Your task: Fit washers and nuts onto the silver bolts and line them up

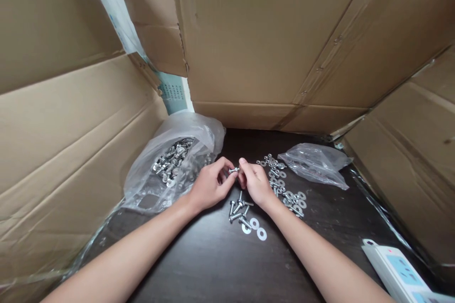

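Note:
My left hand (209, 184) and my right hand (255, 183) meet over the dark table (213, 265), both pinched on one small metal bolt (233, 170) held between their fingertips. Just below the hands lies a small cluster of bolts (239, 210) with two flat washers (258, 228) beside it. A clear plastic bag of bolts (174, 163) lies open to the left of my left hand. A scatter of washers and bolts (286, 189) lies right of my right hand.
Cardboard sheets (270, 33) wall the table at the back, left and right. A crumpled clear bag (313, 163) lies at the right. A white power strip (398, 272) sits at the lower right corner.

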Motion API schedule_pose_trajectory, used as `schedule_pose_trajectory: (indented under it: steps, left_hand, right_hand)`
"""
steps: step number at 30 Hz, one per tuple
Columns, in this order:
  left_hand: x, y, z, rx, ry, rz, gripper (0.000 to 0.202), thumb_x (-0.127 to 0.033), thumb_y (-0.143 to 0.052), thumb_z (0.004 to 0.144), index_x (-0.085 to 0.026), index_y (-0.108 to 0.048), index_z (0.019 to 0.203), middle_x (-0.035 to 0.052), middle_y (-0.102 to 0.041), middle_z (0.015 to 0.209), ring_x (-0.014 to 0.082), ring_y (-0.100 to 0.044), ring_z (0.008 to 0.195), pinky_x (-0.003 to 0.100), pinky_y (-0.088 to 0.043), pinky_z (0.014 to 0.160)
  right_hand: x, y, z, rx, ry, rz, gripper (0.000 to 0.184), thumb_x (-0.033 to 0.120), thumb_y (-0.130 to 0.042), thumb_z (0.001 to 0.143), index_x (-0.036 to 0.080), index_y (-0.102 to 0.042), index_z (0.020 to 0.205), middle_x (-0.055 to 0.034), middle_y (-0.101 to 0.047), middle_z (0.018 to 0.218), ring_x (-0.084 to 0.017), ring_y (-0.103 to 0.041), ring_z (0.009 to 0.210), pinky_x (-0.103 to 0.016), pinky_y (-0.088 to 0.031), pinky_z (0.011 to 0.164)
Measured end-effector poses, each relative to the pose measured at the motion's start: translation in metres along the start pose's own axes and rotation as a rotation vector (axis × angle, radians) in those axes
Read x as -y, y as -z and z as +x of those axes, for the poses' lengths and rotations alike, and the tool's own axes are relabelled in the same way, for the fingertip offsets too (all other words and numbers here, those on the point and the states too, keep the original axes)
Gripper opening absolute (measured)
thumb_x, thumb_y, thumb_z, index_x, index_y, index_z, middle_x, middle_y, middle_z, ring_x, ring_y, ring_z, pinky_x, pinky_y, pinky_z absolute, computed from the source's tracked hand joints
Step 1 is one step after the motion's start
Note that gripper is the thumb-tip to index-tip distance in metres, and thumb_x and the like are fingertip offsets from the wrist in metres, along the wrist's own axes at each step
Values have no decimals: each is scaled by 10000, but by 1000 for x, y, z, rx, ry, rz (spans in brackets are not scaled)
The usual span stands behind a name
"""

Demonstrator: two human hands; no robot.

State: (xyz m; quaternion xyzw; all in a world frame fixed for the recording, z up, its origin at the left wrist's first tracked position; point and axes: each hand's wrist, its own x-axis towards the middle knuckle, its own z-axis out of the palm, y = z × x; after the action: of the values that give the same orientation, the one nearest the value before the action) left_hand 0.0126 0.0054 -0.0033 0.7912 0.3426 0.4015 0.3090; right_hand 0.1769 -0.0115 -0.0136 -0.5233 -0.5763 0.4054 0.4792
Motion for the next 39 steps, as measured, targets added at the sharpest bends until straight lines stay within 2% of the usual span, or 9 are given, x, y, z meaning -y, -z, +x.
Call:
schedule_pose_trajectory:
  steps: [5, 7, 12, 23, 27, 29, 34, 39]
  left_hand:
    - [-1, 0, 1, 17, 0, -9, 51, -236, -601, 939, -188, -592, 954, -5, -696, 738, 123, -634, 598, 215, -496, 575]
    - [-1, 0, 1, 17, 6, -12, 50, -222, -613, 921, -186, -597, 951, -9, -693, 738, 115, -623, 581, 209, -487, 559]
    - [1, -1, 1, -1, 20, -26, 96, -210, -638, 893, -180, -616, 981, -10, -689, 746, 107, -619, 568, 205, -489, 557]
    - [3, -2, 0, -41, 31, 31, 102, -237, -654, 900, -194, -632, 989, -17, -689, 758, 102, -610, 548, 217, -498, 572]
    - [2, -3, 1, -61, 28, 28, 90, -236, -657, 897, -186, -641, 970, -13, -680, 754, 100, -605, 551, 214, -502, 572]
    - [1, -3, 1, -63, 26, 19, 87, -233, -658, 897, -182, -645, 967, -12, -679, 758, 97, -602, 550, 211, -501, 572]
    - [1, -2, 0, -56, 20, 15, 83, -215, -663, 895, -174, -647, 965, -12, -683, 752, 96, -602, 555, 212, -490, 572]
    - [2, -2, 0, -24, 16, 13, 92, -206, -683, 893, -182, -653, 976, -6, -704, 788, 106, -625, 600, 215, -504, 592]
  right_hand:
    - [7, 3, -2, 37, 42, 48, 279, 400, -517, 918, 221, -520, 704, 37, -491, 562, -144, -474, 547, -278, -365, 555]
    - [9, 3, -3, 56, 42, 30, 208, 343, -509, 883, 220, -528, 715, 39, -490, 563, -144, -468, 547, -279, -359, 553]
    - [8, 1, -1, 43, 20, 6, 289, 359, -478, 885, 226, -474, 628, 31, -465, 562, -141, -444, 549, -280, -331, 534]
    - [-2, -1, 2, -11, 22, -19, 506, 592, -492, 958, 230, -454, 606, 30, -422, 517, -144, -413, 514, -290, -323, 510]
    - [-3, -1, 2, -22, -8, 18, 544, 626, -488, 952, 232, -432, 581, 27, -431, 503, -140, -424, 499, -292, -336, 508]
    - [-2, 0, 1, -26, -16, 54, 497, 581, -489, 955, 230, -453, 605, 28, -452, 523, -140, -444, 505, -290, -347, 511]
    - [4, 3, 0, 9, 21, 116, 207, 358, -530, 888, 224, -523, 730, 44, -480, 595, -138, -466, 548, -282, -363, 543]
    - [6, 4, 0, 27, 13, 114, 143, 328, -540, 813, 227, -511, 716, 47, -461, 604, -139, -447, 549, -285, -356, 538]
